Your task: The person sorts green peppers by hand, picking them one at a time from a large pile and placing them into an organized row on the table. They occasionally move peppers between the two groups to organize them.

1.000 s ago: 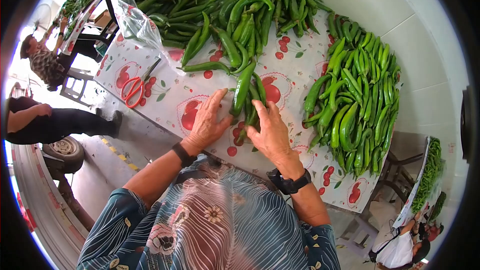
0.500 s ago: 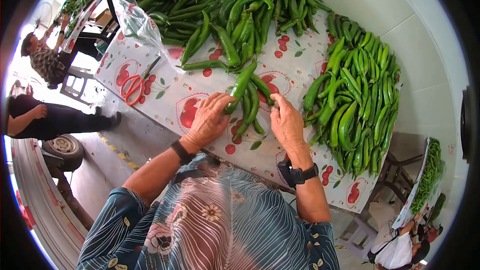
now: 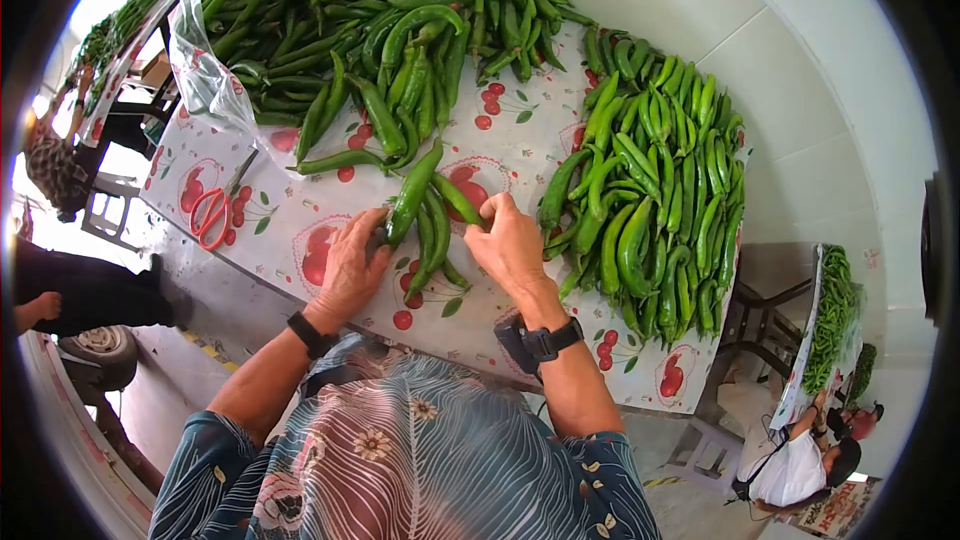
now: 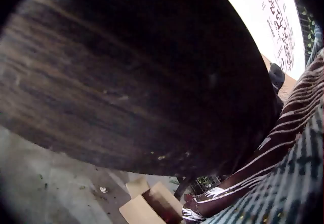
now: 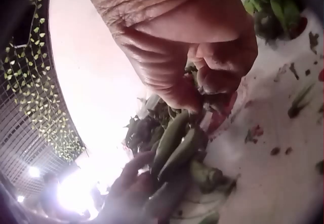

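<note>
In the head view my left hand [image 3: 350,265] is at the near end of a large green chili pepper [image 3: 412,195], its fingers and thumb on either side of that end. My right hand [image 3: 510,245] pinches the near end of a second green chili pepper [image 3: 458,198] beside it. Between the hands lie a few more chili peppers [image 3: 433,240] on the cherry-patterned tablecloth [image 3: 480,315]. From close up, the right wrist view has the right hand [image 5: 192,36] with thumb and fingers together over several chili peppers [image 5: 174,143]. The left hand is outside the left wrist view.
A tangled pile of chili peppers [image 3: 300,70] spills from a clear plastic bag [image 3: 205,70] at the back left. Neatly aligned chili peppers [image 3: 650,200] fill the right side. Red-handled scissors [image 3: 210,218] lie on the left. An open cardboard box [image 4: 147,204] is on the floor.
My right hand has gone from spread over the small peppers to pinching one's end, drawing it rightward from the others. My left thumb has come into sight. The head view has shifted.
</note>
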Demonstrator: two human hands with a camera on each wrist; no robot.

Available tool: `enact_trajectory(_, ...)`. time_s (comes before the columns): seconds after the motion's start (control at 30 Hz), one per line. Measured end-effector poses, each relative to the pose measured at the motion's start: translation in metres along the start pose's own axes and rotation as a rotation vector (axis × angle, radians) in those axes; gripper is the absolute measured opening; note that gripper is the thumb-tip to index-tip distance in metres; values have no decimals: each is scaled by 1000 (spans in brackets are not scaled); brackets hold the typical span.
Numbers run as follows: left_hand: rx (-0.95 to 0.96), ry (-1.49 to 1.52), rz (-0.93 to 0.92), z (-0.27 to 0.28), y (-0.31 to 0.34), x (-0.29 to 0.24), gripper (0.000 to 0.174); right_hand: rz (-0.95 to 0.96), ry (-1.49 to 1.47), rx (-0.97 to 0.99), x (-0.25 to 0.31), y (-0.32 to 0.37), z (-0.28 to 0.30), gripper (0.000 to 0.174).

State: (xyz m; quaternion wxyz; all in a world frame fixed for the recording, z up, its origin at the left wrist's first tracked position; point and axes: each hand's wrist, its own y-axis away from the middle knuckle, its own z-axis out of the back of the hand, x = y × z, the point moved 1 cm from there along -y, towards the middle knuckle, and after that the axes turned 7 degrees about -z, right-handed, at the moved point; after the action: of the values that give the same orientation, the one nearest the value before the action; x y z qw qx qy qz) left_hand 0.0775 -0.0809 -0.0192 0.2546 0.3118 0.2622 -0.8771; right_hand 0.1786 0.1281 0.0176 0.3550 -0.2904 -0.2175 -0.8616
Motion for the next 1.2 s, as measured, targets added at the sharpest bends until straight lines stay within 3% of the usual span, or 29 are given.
enact_trajectory(0.13,-12,-12,-10,0,0,-3,51,5,-277,-22,2,20,31,24)
enact_trajectory(0.3,-7,-22,1,1,-1,-5,50,-11,-513,-281,-6,49,93,24)
enact_trajectory(0.37,-7,-31,-4,2,-1,-5,51,-60,-417,-481,-25,43,108,22)
enact_trajectory(0.4,1,-26,1,2,-2,-5,52,-61,-222,-567,-35,38,116,22)
enact_trajectory(0.53,10,-58,15,1,0,-5,58,-109,91,-556,-55,26,119,21)
enact_trajectory(0.63,26,-28,29,1,-2,-5,62,-107,141,-447,-57,26,115,19)
enact_trajectory(0.87,21,-70,-5,1,-1,-5,63,-26,191,-423,-54,25,110,20)
enact_trajectory(0.97,23,-73,18,0,-2,-5,63,247,289,-503,-45,18,110,25)
enact_trajectory(1.03,10,-101,9,-2,-1,-3,62,324,394,-466,-38,9,108,31)
enact_trajectory(1.13,-2,-79,-6,-2,-1,-4,62,134,326,-260,-46,-3,103,24)
enact_trajectory(1.2,4,-62,1,-2,-2,-4,62,178,295,-409,-52,-9,101,22)
